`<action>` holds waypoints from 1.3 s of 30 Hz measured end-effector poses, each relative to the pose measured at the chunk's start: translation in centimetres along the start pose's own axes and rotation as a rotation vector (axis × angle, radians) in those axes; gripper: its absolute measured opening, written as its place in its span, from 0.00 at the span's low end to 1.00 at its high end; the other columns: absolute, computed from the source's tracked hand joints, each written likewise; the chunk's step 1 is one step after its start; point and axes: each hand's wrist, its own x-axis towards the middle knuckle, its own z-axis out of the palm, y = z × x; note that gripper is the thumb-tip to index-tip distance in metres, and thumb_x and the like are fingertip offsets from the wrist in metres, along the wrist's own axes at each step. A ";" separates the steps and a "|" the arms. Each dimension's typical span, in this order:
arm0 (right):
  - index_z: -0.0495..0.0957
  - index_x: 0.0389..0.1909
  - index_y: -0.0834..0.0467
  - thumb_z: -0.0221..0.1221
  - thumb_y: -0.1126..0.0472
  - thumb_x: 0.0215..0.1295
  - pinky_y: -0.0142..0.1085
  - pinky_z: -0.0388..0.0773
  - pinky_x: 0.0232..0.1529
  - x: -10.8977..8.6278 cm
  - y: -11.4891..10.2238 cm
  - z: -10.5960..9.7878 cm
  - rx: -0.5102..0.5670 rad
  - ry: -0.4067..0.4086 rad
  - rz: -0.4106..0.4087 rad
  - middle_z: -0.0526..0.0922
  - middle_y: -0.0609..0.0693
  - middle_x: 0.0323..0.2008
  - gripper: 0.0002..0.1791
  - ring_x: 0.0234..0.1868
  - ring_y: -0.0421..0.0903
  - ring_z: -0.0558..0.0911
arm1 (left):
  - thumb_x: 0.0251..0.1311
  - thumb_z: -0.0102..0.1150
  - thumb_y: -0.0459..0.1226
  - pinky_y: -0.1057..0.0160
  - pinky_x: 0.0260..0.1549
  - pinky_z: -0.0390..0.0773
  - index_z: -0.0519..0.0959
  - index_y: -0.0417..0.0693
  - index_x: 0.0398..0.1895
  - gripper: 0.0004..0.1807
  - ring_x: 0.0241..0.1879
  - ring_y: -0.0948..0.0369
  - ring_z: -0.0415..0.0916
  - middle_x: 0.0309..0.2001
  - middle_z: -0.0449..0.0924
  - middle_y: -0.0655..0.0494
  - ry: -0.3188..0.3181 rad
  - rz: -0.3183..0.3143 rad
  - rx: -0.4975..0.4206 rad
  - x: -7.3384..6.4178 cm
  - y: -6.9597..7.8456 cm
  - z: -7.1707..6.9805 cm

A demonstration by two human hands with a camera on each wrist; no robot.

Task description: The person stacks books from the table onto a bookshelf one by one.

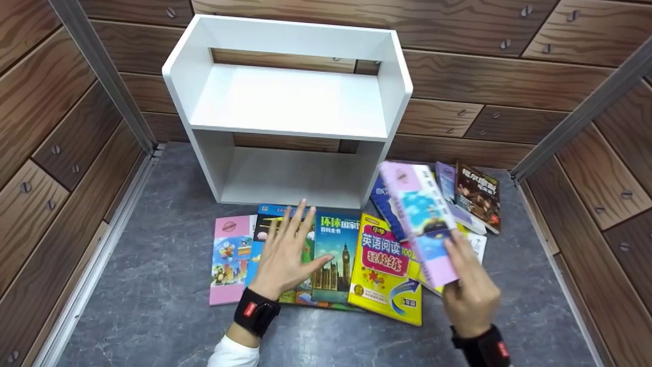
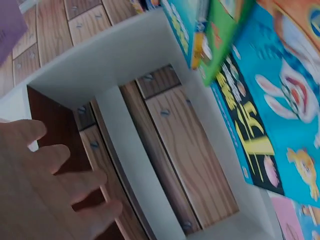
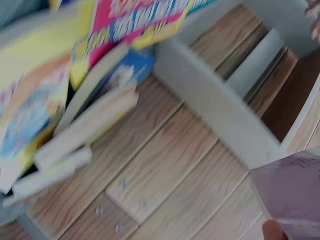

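Observation:
My right hand (image 1: 471, 288) grips a pink book (image 1: 425, 219) with a blue picture on its cover, held tilted above the books at the right. Part of its cover also shows in the right wrist view, with a fingertip at the edge. My left hand (image 1: 285, 250) is spread with straight fingers over a blue cartoon book (image 1: 262, 216) and a green book with a clock tower (image 1: 333, 255), covering part of both. Right of that hand lies a yellow English reading book (image 1: 389, 275). Another pink book (image 1: 232, 260) lies at the row's left end.
A white two-tier shelf (image 1: 290, 133) stands behind the row, with no books on either tier. Right of it is a loose pile with a dark brown book (image 1: 479, 196) and a blue book (image 1: 385, 206). Wood-patterned walls (image 1: 509, 81) enclose the grey floor (image 1: 153, 285).

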 end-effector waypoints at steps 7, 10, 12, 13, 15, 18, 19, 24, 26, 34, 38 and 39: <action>0.88 0.51 0.63 0.56 0.82 0.53 0.38 0.83 0.60 -2.6 -3.0 3.6 -0.004 -0.101 -0.035 0.87 0.65 0.56 0.26 0.67 0.55 0.83 | 0.73 0.41 0.71 0.36 0.73 0.72 0.39 0.48 0.87 0.55 0.76 0.44 0.68 0.83 0.58 0.46 -0.054 0.084 -0.331 0.0 1.3 1.0; 0.88 0.53 0.60 0.55 0.84 0.51 0.43 0.87 0.47 -3.1 -4.2 4.8 -0.032 -0.158 -0.035 0.87 0.63 0.57 0.30 0.59 0.66 0.86 | 0.74 0.40 0.70 0.36 0.68 0.77 0.35 0.47 0.87 0.55 0.75 0.40 0.69 0.82 0.58 0.41 -0.086 0.044 -0.478 -0.1 1.6 1.5; 0.87 0.55 0.58 0.55 0.84 0.52 0.43 0.88 0.39 -3.4 -4.8 5.4 -0.033 -0.191 -0.040 0.86 0.62 0.59 0.32 0.55 0.71 0.86 | 0.75 0.39 0.69 0.36 0.68 0.77 0.32 0.47 0.87 0.55 0.76 0.39 0.68 0.83 0.56 0.39 -0.087 0.019 -0.558 -0.2 1.9 1.7; 0.87 0.56 0.57 0.55 0.83 0.53 0.39 0.88 0.33 -3.5 -5.2 5.7 -0.036 -0.199 -0.042 0.87 0.61 0.60 0.32 0.55 0.71 0.86 | 0.76 0.40 0.68 0.36 0.70 0.75 0.30 0.47 0.87 0.54 0.77 0.40 0.66 0.83 0.54 0.38 -0.082 0.009 -0.601 -0.2 2.0 1.9; 0.87 0.57 0.53 0.55 0.81 0.54 0.42 0.88 0.32 -3.8 -5.8 6.3 -0.044 -0.208 -0.042 0.87 0.58 0.61 0.33 0.57 0.70 0.86 | 0.78 0.43 0.63 0.39 0.72 0.73 0.26 0.50 0.87 0.53 0.78 0.42 0.66 0.84 0.52 0.37 -0.077 -0.011 -0.726 -0.2 2.3 2.0; 0.87 0.59 0.49 0.55 0.77 0.57 0.48 0.87 0.48 -4.5 -6.9 7.0 -0.038 -0.231 -0.060 0.88 0.53 0.61 0.32 0.60 0.68 0.85 | 0.81 0.49 0.51 0.43 0.68 0.80 0.26 0.54 0.86 0.50 0.71 0.44 0.75 0.81 0.60 0.37 -0.051 -0.056 -0.986 0.0 2.7 2.3; 0.87 0.60 0.48 0.55 0.75 0.59 0.49 0.85 0.58 -4.7 -7.3 7.2 -0.032 -0.244 -0.067 0.88 0.52 0.62 0.31 0.61 0.67 0.85 | 0.80 0.50 0.47 0.46 0.65 0.82 0.26 0.54 0.86 0.50 0.69 0.45 0.78 0.80 0.61 0.37 -0.033 -0.072 -1.062 0.1 2.9 2.3; 0.86 0.62 0.46 0.55 0.70 0.65 0.41 0.55 0.85 -5.4 -8.2 7.6 0.027 -0.321 -0.081 0.87 0.48 0.63 0.28 0.65 0.64 0.81 | 0.78 0.52 0.34 0.56 0.56 0.88 0.34 0.42 0.85 0.46 0.62 0.41 0.81 0.74 0.64 0.29 0.092 -0.138 -1.250 0.3 3.1 2.1; 0.86 0.61 0.45 0.55 0.70 0.65 0.40 0.51 0.86 -5.4 -8.0 7.4 0.055 -0.333 -0.079 0.87 0.48 0.63 0.28 0.66 0.64 0.80 | 0.77 0.50 0.31 0.57 0.56 0.88 0.37 0.38 0.83 0.42 0.63 0.38 0.80 0.73 0.65 0.27 0.124 -0.154 -1.266 0.4 3.0 1.9; 0.80 0.69 0.54 0.53 0.79 0.54 0.39 0.48 0.88 -5.6 -7.5 6.7 0.152 -0.404 -0.019 0.79 0.57 0.72 0.39 0.79 0.53 0.69 | 0.76 0.47 0.26 0.56 0.61 0.86 0.35 0.36 0.82 0.41 0.68 0.34 0.75 0.75 0.62 0.25 0.163 -0.148 -1.258 0.4 2.9 0.7; 0.68 0.76 0.66 0.52 0.83 0.53 0.34 0.49 0.87 -5.9 -7.6 6.2 0.259 -0.373 0.186 0.69 0.66 0.77 0.43 0.85 0.44 0.59 | 0.73 0.49 0.24 0.56 0.58 0.87 0.40 0.36 0.80 0.40 0.64 0.36 0.78 0.72 0.65 0.26 0.277 -0.174 -1.222 0.5 3.4 0.2; 0.64 0.78 0.66 0.53 0.82 0.57 0.31 0.50 0.86 -5.9 -7.7 6.1 0.294 -0.370 0.265 0.65 0.66 0.79 0.43 0.85 0.41 0.58 | 0.72 0.50 0.24 0.56 0.57 0.88 0.42 0.35 0.79 0.39 0.63 0.36 0.79 0.71 0.67 0.27 0.309 -0.183 -1.218 0.5 3.5 0.1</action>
